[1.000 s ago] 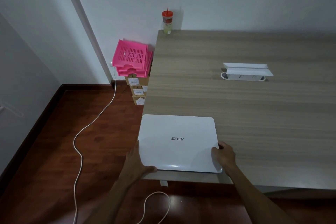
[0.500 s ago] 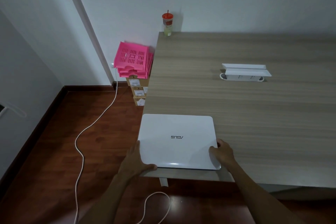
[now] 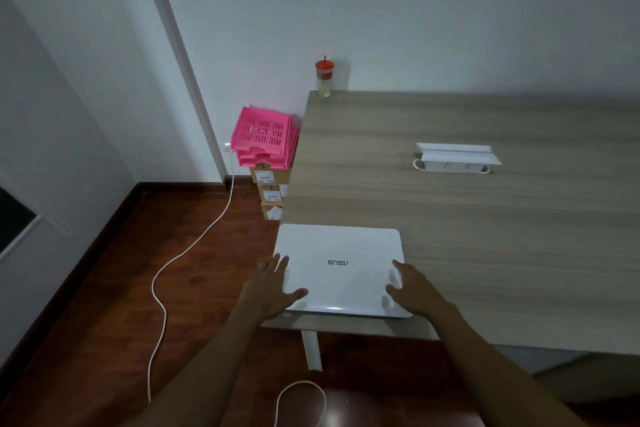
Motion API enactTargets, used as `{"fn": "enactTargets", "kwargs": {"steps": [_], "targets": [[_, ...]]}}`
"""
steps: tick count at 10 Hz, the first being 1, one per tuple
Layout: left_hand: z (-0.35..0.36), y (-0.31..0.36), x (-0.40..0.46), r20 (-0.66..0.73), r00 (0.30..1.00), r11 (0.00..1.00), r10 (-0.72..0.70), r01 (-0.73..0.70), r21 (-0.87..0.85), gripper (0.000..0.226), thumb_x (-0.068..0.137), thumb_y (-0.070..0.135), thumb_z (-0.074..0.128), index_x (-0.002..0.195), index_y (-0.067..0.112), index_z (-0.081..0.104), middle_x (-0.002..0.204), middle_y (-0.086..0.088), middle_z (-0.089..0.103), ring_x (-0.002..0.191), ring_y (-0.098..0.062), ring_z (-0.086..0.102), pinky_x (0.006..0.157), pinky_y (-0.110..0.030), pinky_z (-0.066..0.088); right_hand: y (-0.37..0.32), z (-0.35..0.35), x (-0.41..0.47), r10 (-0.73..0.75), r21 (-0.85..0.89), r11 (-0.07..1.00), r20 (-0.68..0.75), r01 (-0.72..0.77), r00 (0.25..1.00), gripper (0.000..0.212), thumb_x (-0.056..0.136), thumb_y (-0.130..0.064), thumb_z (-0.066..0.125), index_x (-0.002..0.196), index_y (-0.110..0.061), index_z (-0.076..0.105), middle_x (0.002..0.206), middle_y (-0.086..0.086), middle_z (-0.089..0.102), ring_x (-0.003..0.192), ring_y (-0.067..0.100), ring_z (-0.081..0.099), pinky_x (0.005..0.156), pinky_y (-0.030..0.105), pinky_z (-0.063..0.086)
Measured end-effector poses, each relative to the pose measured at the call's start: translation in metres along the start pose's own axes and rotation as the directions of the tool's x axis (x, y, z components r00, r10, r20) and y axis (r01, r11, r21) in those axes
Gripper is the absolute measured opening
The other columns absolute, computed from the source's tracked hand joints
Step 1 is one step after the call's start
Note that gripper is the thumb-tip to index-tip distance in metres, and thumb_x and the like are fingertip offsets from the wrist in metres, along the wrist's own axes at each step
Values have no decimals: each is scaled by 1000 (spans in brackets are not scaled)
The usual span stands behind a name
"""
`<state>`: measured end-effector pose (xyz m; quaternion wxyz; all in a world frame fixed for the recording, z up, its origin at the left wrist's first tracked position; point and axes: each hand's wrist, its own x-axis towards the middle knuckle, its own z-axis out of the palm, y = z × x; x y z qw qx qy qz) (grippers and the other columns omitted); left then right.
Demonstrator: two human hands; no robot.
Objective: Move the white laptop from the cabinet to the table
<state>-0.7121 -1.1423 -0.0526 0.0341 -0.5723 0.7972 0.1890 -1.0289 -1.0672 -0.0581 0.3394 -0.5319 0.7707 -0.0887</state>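
The white ASUS laptop (image 3: 339, 270) lies closed and flat on the near left corner of the wooden table (image 3: 467, 218), its lid logo upside down to the camera. The left hand (image 3: 268, 288) rests open at the laptop's left edge, thumb on the lid; the right hand (image 3: 414, 289) lies open, fingers spread, on its right side (neither grips it). A white power strip (image 3: 453, 159) sits well apart.

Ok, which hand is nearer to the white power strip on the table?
The right hand. It rests open on the white laptop's right near corner, on the same side as the power strip. The left hand lies on the laptop's left edge, farther away.
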Motion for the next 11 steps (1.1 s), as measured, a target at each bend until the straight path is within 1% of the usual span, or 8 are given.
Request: {"fn": "enactTargets", "kwargs": {"steps": [1,3,5,6,7,9,10,11], "targets": [[7,-5,-14,9,1000,999,17,-18,28,119,58,91,15,154,19,12,163,-3,8,148,-24,9,117,-40,12,-4,5,-18,-4,-9,1000,-17,4,1000,74,94,-36,58,157,-14,25,163,10,27,148,27,30,118,35,27],[45,-18,-50,12,997,997,76,-76,34,103,76,81,35,154,17,12,162,-6,7,148,-22,6,118,-36,9,-1,44,-47,13,-5,1000,-36,-13,999,75,96,-38,53,159,-17,18,166,9,18,152,26,18,120,39,22],[89,-30,-71,0,988,984,156,-156,86,100,77,72,29,152,9,15,161,-12,3,149,-25,6,117,-30,-4,28,93,-68,12,-58,998,-157,-22,988,75,98,-39,51,159,-11,18,166,14,14,153,27,13,122,36,17],[105,-28,-76,127,983,986,133,-144,86,93,75,69,40,140,3,44,149,-18,38,137,-28,38,115,-32,3,44,111,-72,-25,-139,990,-198,-3,980,73,97,-44,46,157,-9,25,165,16,16,152,30,18,121,36,18],[122,-28,-76,167,977,986,131,-146,80,86,76,66,42,133,2,54,139,-17,53,131,-28,47,111,-32,5,53,121,-70,-67,-195,981,-251,17,966,68,89,-43,48,146,-5,47,156,26,34,143,40,38,115,47,35],[131,-24,-72,101,988,985,118,-129,118,85,77,62,43,135,0,49,142,-18,49,138,-29,37,113,-34,5,66,132,-70,-83,-346,938,-162,22,983,68,83,-44,42,139,-8,57,142,22,55,130,39,55,103,53,46],[140,-32,-67,35,987,970,154,-158,185,92,74,63,46,140,0,41,148,-15,40,147,-25,7,113,-35,3,73,136,-67,-90,-395,918,-110,39,990,72,84,-46,45,147,-11,48,151,20,47,138,37,47,106,55,41],[159,-38,-61,-32,990,972,134,-125,199,100,67,66,48,144,4,34,150,-11,34,147,-18,-12,113,-37,1,72,126,-67,-96,-287,956,-104,62,990,69,91,-49,39,150,-13,42,158,15,38,148,32,32,118,46,26]]}}
